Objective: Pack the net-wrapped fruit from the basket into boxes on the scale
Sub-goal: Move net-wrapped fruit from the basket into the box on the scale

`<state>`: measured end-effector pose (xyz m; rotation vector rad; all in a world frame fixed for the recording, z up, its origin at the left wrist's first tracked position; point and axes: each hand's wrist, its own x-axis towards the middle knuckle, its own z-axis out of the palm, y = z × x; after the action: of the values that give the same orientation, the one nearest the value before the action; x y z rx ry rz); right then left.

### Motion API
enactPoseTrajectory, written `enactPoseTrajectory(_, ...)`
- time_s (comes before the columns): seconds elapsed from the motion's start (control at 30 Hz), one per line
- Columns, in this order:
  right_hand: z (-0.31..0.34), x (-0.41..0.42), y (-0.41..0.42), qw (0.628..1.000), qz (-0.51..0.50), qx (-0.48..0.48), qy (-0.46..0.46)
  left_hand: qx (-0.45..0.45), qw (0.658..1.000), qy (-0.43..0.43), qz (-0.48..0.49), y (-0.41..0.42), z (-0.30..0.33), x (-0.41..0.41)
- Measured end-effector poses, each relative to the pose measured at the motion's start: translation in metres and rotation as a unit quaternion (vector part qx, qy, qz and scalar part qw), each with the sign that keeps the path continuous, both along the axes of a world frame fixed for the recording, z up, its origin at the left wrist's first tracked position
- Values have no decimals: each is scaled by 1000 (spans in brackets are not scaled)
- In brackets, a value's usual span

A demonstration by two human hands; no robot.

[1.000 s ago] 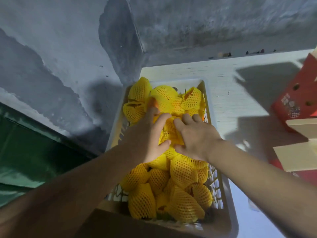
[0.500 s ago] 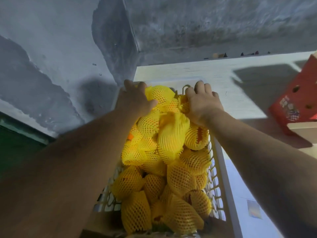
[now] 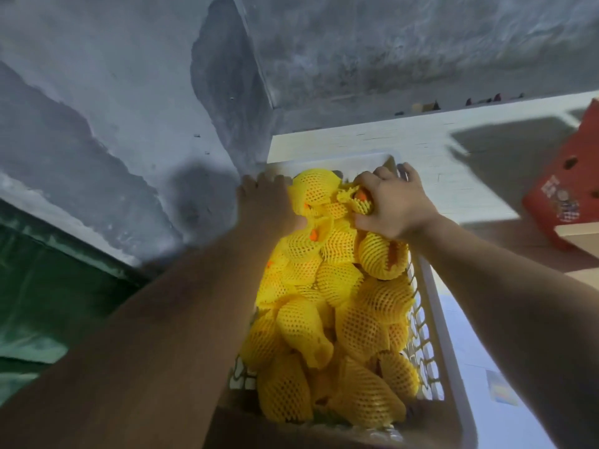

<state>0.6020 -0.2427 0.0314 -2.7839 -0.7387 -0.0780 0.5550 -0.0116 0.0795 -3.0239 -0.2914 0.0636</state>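
A white slatted basket (image 3: 432, 286) holds a heap of fruit in yellow foam nets (image 3: 366, 319). My right hand (image 3: 397, 207) grips one netted fruit (image 3: 355, 200) at the basket's far end, fingers curled round it, orange skin showing through. My left hand (image 3: 265, 202) lies at the far left corner, its fingers bent down round a netted fruit (image 3: 312, 189) beside the rim. My left forearm hides the basket's left wall. No scale is in view.
The basket stands on a white table (image 3: 356, 137) in a corner of grey walls. A red carton (image 3: 564, 189) with round holes stands at the right edge, a pale cardboard flap (image 3: 577, 228) below it. Green sheeting (image 3: 48, 286) lies lower left.
Both hands went from the middle of the heap to the basket's far end. My right hand has since closed round a fruit there; the heap has shifted.
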Motion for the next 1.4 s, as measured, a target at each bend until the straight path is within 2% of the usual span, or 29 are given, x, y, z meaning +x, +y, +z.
enactPoseTrajectory(0.1,3,-7,0,997,48,-54,1,9,1000,8,-20,-11,-6,-24)
enactPoseTrajectory(0.2,9,-26,0,997,53,-50,24,-105,993,44,27,-3,-5,-53)
enactPoseTrajectory(0.3,11,-59,-3,999,39,5,35,-229,969,90,27,4,-13,-100)
enactPoseTrajectory(0.4,18,-96,-7,993,19,91,68,-264,957,117,24,18,-17,-147)
enactPoseTrajectory(0.5,30,-135,-3,970,32,185,152,-325,935,127,65,36,-6,-175)
enactPoseTrajectory(0.57,40,-165,3,949,47,239,199,-363,923,104,75,40,11,-184)
enactPoseTrajectory(0.67,52,-203,7,935,38,291,199,-403,913,40,52,42,47,-189)
enactPoseTrajectory(0.8,86,-236,6,886,12,375,274,-442,896,-42,29,43,99,-200)
enactPoseTrajectory(0.9,118,-253,5,900,9,342,272,-470,878,-85,16,37,120,-219)
enactPoseTrajectory(1.07,171,-285,24,950,15,213,229,-552,831,-63,6,16,126,-275)
enactPoseTrajectory(1.13,188,-305,35,962,30,180,202,-596,799,-78,23,10,125,-306)
enactPoseTrajectory(1.2,200,-328,42,966,40,179,181,-646,753,-116,56,5,126,-342)
enactPoseTrajectory(1.3,211,-371,57,954,53,243,170,-713,674,-109,159,1,125,-395)
enactPoseTrajectory(1.33,213,-388,63,946,60,268,170,-751,629,-85,185,2,121,-409)
enactPoseTrajectory(1.4,211,-421,71,939,70,296,159,-842,501,-52,194,6,110,-432)
